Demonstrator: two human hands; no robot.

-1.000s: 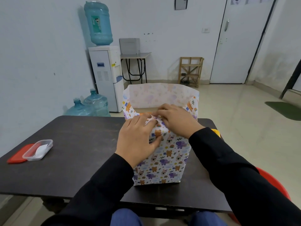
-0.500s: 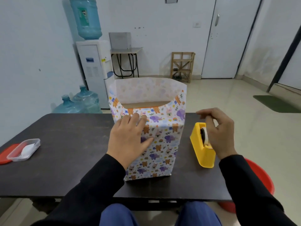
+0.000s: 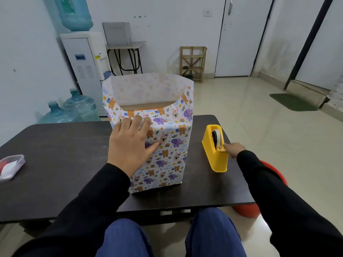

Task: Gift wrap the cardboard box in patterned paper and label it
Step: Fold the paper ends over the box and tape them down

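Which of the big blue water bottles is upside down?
The water bottle on top of the white water dispenser is upside down, neck pointing into the machine. The two floor bottles beside the dispenser stand upright with their necks up.

Even, soft daylight fills the room, with pale glare on the tiled floor [image 3: 232, 101] at right. Shadows are faint on the dark surface [image 3: 55, 154]. Wide-angle distortion bends the door [image 3: 241, 34] and edges; focus stays sharp.

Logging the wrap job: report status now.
Left hand flat on the patterned paper. Right hand at yellow tape dispenser. Box top unwrapped. Nothing in the way.
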